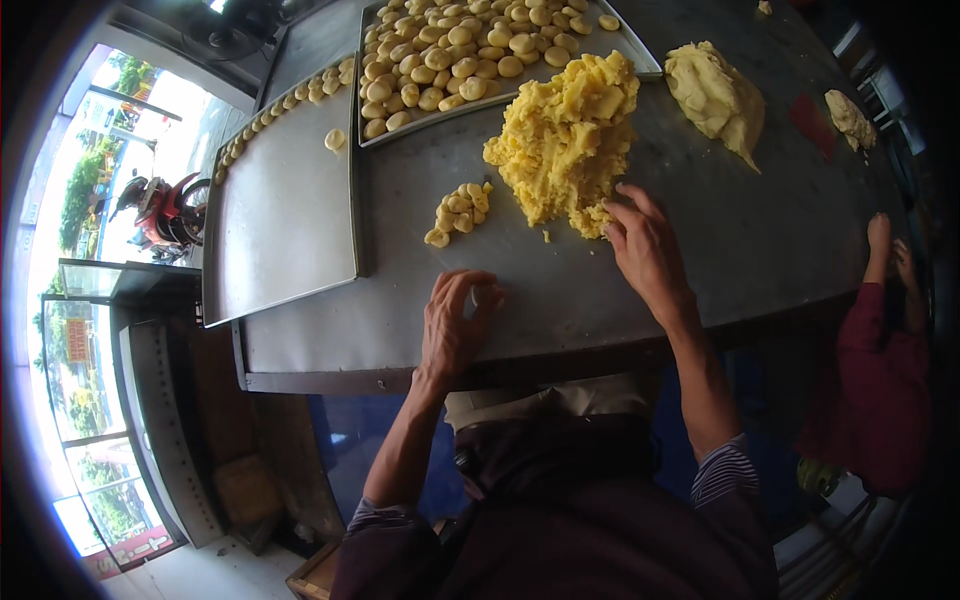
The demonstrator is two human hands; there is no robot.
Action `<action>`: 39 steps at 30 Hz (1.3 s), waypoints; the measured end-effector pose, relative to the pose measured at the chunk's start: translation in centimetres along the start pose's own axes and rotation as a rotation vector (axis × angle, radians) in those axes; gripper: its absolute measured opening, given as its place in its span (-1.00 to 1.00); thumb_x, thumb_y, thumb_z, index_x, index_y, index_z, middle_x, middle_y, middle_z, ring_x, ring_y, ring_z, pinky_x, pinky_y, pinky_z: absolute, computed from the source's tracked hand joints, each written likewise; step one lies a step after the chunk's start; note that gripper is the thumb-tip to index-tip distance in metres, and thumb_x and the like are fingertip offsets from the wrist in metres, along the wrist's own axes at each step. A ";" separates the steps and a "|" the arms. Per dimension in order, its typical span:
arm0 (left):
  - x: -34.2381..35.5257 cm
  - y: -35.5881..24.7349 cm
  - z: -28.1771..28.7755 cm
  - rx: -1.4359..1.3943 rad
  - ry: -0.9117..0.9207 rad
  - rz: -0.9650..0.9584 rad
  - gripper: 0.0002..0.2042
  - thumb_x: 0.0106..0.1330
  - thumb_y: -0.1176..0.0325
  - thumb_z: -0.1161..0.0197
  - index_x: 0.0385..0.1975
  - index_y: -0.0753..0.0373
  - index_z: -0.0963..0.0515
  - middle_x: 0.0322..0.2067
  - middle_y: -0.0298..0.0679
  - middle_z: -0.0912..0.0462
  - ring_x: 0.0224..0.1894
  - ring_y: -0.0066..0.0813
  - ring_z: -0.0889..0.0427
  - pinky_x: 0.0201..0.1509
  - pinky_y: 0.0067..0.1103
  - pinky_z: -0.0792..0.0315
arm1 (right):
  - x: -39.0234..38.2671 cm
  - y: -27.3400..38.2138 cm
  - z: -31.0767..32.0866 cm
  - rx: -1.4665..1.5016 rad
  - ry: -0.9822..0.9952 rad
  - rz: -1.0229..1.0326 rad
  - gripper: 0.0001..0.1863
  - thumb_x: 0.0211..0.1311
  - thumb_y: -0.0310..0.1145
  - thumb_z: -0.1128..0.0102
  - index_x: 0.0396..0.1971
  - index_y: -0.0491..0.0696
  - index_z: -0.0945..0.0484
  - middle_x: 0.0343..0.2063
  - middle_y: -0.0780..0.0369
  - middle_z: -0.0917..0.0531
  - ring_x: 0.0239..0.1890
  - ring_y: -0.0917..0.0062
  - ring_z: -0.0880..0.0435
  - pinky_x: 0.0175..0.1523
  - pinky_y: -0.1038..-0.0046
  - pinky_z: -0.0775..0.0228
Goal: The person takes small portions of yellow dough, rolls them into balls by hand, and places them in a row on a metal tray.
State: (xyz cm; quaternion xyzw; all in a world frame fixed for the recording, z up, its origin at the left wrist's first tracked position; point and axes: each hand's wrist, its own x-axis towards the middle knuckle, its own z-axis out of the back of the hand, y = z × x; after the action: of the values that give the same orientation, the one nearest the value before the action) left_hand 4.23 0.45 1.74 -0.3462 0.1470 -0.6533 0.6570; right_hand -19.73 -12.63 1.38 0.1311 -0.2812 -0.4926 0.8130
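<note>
A tall heap of crumbly yellow filling (570, 135) rests on the metal table. My right hand (650, 245) is at its lower right side, with bent fingertips closed on a bit of the filling. My left hand (455, 325) hovers by the table's front edge. Its fingers curl round toward the thumb, and whatever they hold, if anything, is hidden. Between my left hand and the heap's left side lies a small cluster of pale dough pieces (460, 213), with a yellow crumb at its upper right end.
A tray (375, 130) full of round dough balls stands at the back. To its left, another tray (290, 240) has balls along its far and left edges. A smooth dough lump (715, 95) and a smaller one (850, 120) lie right. Another person (880, 370) is at far right.
</note>
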 end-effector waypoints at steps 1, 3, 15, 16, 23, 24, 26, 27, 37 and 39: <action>-0.7 0.7 -0.3 -0.001 -0.033 0.014 -0.93 0.44 0.49 -0.13 -0.17 0.28 -0.52 -0.08 -0.05 -0.69 -0.13 -0.08 -0.64 0.03 -0.28 -0.49 | 0.1 -0.1 0.0 0.034 0.026 0.001 -0.68 0.22 -0.56 -0.28 -0.01 -0.22 -0.63 -0.04 0.06 -0.64 0.04 0.16 -0.60 0.15 0.24 -0.48; -1.6 1.1 -0.7 -0.019 -0.084 0.042 -0.94 0.44 0.47 -0.13 -0.20 0.28 -0.51 -0.02 -0.05 -0.70 -0.15 -0.05 -0.65 0.03 -0.26 -0.48 | 0.2 -0.4 0.1 0.095 0.076 0.002 -0.69 0.21 -0.57 -0.28 -0.02 -0.23 -0.63 -0.05 0.07 -0.64 0.03 0.17 -0.61 0.14 0.25 -0.49; 5.5 1.2 -2.0 0.447 -0.140 0.034 -0.83 0.47 0.22 -0.13 -0.22 0.19 -0.51 -0.17 -0.16 -0.45 -0.04 -0.17 -0.40 0.07 -0.25 -0.20 | -3.4 1.6 -0.8 -0.009 -0.041 0.006 -0.73 0.25 -0.60 -0.23 -0.05 -0.17 -0.62 0.01 0.14 -0.61 0.04 0.19 -0.61 0.12 0.26 -0.53; 5.1 1.2 -1.4 0.395 -0.131 0.068 -0.82 0.46 0.24 -0.14 -0.13 0.20 -0.52 -0.11 -0.14 -0.47 -0.02 -0.15 -0.40 0.14 -0.23 -0.22 | -3.9 2.1 -0.6 -0.015 -0.058 0.020 -0.73 0.26 -0.59 -0.23 -0.04 -0.16 -0.61 0.03 0.14 -0.60 0.06 0.19 -0.59 0.12 0.25 -0.53; -1.2 -0.9 2.7 0.137 0.257 0.115 -0.75 0.38 0.36 -0.28 0.02 0.24 -0.59 0.13 -0.08 -0.54 0.13 -0.17 -0.50 0.13 -0.32 -0.45 | -5.5 0.9 0.0 0.043 0.054 0.030 -0.55 0.28 -0.57 -0.23 0.18 -0.10 -0.46 0.09 0.08 -0.54 0.16 0.17 -0.54 0.15 0.24 -0.53; 0.3 -1.7 4.5 0.060 0.343 0.272 -0.72 0.36 0.37 -0.31 0.04 0.24 -0.59 0.13 -0.06 -0.55 0.12 -0.20 -0.53 0.04 -0.35 -0.50 | -5.1 1.2 0.3 0.033 0.090 0.003 -0.50 0.28 -0.57 -0.23 0.23 -0.09 -0.43 0.08 0.06 -0.54 0.16 0.17 -0.54 0.16 0.23 -0.53; 2.8 -1.6 5.8 -0.041 0.136 0.354 -0.57 0.27 0.35 -0.42 0.13 0.23 -0.53 0.05 0.00 -0.62 0.05 -0.29 -0.63 -0.22 -0.44 -0.59 | -3.6 2.1 1.0 0.080 0.109 -0.034 -0.40 0.28 -0.56 -0.24 0.32 -0.10 -0.33 0.08 0.03 -0.52 0.14 0.15 -0.54 0.17 0.20 -0.50; 4.3 -0.7 5.5 -0.029 -0.053 0.270 -0.58 0.28 0.36 -0.41 0.12 0.24 -0.52 0.03 0.00 -0.63 0.06 -0.25 -0.62 -0.17 -0.41 -0.59 | -3.0 2.4 1.6 0.095 0.115 -0.052 -0.35 0.27 -0.56 -0.24 0.36 -0.10 -0.29 0.07 0.01 -0.51 0.13 0.15 -0.54 0.17 0.18 -0.49; 3.2 5.5 1.4 0.183 -0.149 0.158 -0.76 0.40 0.48 -0.12 0.01 0.36 -0.53 -0.12 -0.01 -0.68 -0.12 -0.07 -0.66 0.02 -0.31 -0.53 | -4.4 -0.7 1.2 0.049 0.104 -0.108 -0.34 0.26 -0.57 -0.23 0.38 -0.11 -0.30 0.12 0.00 -0.40 0.17 0.10 -0.43 0.23 0.13 -0.39; 2.7 4.4 2.4 0.049 -0.143 0.297 -0.78 0.43 0.47 -0.08 -0.01 0.36 -0.54 -0.15 -0.04 -0.68 -0.21 -0.17 -0.70 -0.06 -0.36 -0.56 | -5.3 1.2 1.3 -0.152 -0.009 -0.043 -0.40 0.27 -0.57 -0.22 0.33 -0.10 -0.38 0.18 0.00 -0.39 0.20 0.10 -0.44 0.24 0.13 -0.39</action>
State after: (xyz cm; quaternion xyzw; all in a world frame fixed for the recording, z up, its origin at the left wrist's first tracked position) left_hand 9.41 -1.94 1.35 -0.3502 0.1333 -0.5262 0.7634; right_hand -21.54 -7.34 1.25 0.0727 -0.2439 -0.5304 0.8086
